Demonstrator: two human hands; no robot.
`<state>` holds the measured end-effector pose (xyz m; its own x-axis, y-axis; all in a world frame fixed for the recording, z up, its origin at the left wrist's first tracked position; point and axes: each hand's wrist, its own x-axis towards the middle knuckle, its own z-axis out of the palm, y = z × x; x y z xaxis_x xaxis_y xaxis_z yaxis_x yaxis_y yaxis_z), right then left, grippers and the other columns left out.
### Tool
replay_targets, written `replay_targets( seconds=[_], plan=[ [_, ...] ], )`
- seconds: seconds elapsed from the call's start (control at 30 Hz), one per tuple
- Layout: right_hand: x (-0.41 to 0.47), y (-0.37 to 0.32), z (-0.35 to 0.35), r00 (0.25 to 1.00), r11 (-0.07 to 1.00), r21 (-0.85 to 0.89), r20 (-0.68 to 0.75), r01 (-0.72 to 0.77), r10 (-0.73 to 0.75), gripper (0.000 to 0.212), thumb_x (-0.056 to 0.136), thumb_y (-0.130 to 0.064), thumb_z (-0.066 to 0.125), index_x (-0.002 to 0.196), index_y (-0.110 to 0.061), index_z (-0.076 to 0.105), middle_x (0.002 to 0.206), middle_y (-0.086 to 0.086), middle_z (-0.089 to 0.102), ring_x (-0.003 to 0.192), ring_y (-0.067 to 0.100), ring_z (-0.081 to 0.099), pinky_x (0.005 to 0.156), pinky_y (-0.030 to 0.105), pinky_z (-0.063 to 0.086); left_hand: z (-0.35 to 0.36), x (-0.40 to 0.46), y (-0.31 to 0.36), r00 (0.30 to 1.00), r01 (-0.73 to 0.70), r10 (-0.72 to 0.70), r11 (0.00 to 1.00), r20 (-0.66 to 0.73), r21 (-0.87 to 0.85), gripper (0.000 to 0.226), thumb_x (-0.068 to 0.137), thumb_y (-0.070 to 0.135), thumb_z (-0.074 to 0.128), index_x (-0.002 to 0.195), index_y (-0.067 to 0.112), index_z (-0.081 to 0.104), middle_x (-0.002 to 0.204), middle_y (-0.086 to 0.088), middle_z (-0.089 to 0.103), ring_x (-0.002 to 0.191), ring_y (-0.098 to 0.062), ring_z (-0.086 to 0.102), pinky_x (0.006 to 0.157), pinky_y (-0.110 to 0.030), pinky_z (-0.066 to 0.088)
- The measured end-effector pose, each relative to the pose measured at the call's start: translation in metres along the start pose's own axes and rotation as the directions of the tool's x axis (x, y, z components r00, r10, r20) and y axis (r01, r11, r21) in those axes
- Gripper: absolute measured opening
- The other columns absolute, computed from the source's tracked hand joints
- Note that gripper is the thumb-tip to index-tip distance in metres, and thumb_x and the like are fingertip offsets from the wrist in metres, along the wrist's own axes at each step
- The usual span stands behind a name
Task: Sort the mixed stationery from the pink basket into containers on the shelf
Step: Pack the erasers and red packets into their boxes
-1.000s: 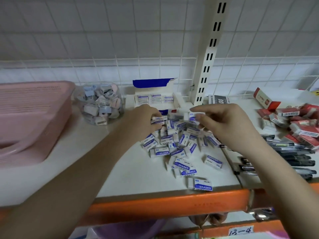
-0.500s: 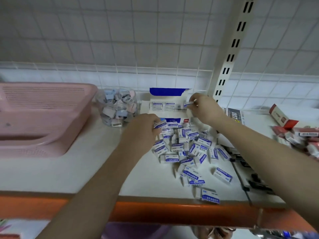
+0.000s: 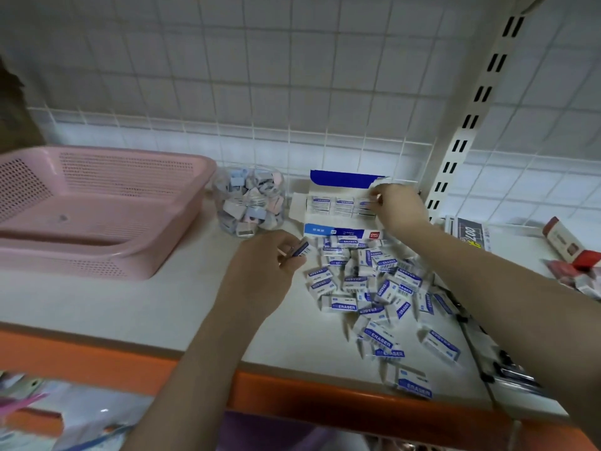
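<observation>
Right now, mid-frame: eraser sorting underway.
Left hand (image 3: 260,271): centre of frame, fingers curled round one blue-and-white eraser (image 3: 300,249) beside the pile.
Right hand (image 3: 395,206): upper right of centre, fingertips pinching an eraser at the open eraser box (image 3: 341,208), right-hand row.
Eraser pile (image 3: 374,288): loose, spread below the box toward the shelf edge.
Pink basket (image 3: 97,206): left of frame.
Clear jar (image 3: 248,200): between basket and box, holding pastel clips.
</observation>
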<state>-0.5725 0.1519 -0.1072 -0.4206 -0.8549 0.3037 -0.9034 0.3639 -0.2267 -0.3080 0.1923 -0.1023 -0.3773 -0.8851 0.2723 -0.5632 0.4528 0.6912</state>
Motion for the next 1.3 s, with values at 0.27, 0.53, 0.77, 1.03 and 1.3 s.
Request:
replay_targets(
  seconds=[0.27, 0.53, 0.77, 1.03, 1.3],
  plan=[
    [-0.007, -0.006, -0.004, 0.999, 0.974, -0.227, -0.009, 0.028, -0.031, 0.021, 0.093, -0.005, 0.047, 0.105, -0.006, 0.064, 0.099, 0.011, 0.063, 0.092, 0.029, 0.059, 0.069, 0.035, 0.047, 0.000, 0.005, -0.001, 1.000, -0.018, 0.018, 1.000, -0.004, 0.000, 0.013, 0.085, 0.020, 0.067, 0.098, 0.021, 0.069, 0.087, 0.013, 0.062, 0.081, -0.006, 0.059, 0.076, -0.018, 0.044],
    [-0.009, -0.009, -0.020, 0.997, 0.979, -0.193, 0.049, 0.063, -0.054, 0.031, 0.088, -0.002, 0.049, 0.101, -0.021, 0.069, 0.097, 0.004, 0.067, 0.083, 0.026, 0.062, 0.061, 0.030, 0.048, -0.005, 0.032, -0.005, 0.998, -0.052, 0.050, 0.998, 0.035, 0.042, 0.019, 0.083, 0.017, 0.070, 0.102, 0.016, 0.070, 0.095, 0.005, 0.068, 0.078, -0.004, 0.059, 0.067, -0.010, 0.041],
    [-0.073, -0.018, -0.074, 0.862, 0.940, 0.118, 0.375, 0.321, -0.342, 0.027, 0.094, -0.016, 0.054, 0.117, -0.023, 0.066, 0.112, -0.008, 0.066, 0.090, 0.007, 0.058, 0.087, 0.021, 0.044, -0.005, 0.080, 0.002, 0.978, -0.179, 0.156, 0.969, 0.139, 0.173, 0.022, 0.079, 0.019, 0.074, 0.097, 0.008, 0.065, 0.090, -0.002, 0.067, 0.081, -0.017, 0.062, 0.077, -0.030, 0.053],
    [-0.110, -0.008, -0.069, 0.852, 0.938, 0.197, 0.395, 0.287, -0.343, 0.044, 0.093, -0.028, 0.057, 0.136, -0.028, 0.048, 0.132, -0.005, 0.055, 0.116, 0.010, 0.052, 0.089, 0.012, 0.034, 0.039, 0.129, 0.015, 0.947, -0.254, 0.174, 0.920, 0.268, 0.298, 0.027, 0.089, 0.019, 0.064, 0.113, 0.007, 0.067, 0.108, -0.006, 0.068, 0.093, -0.019, 0.064, 0.087, -0.033, 0.051],
    [-0.117, -0.010, -0.062, 0.856, 0.895, 0.085, 0.263, 0.439, -0.445, 0.034, 0.093, -0.020, 0.056, 0.127, -0.025, 0.058, 0.135, -0.007, 0.052, 0.125, 0.014, 0.045, 0.098, 0.021, 0.035, 0.055, 0.148, 0.008, 0.941, -0.297, 0.124, 0.748, 0.315, 0.593, 0.019, 0.084, 0.017, 0.069, 0.102, 0.012, 0.070, 0.097, -0.005, 0.069, 0.086, -0.021, 0.064, 0.080, -0.037, 0.054]
  ],
)
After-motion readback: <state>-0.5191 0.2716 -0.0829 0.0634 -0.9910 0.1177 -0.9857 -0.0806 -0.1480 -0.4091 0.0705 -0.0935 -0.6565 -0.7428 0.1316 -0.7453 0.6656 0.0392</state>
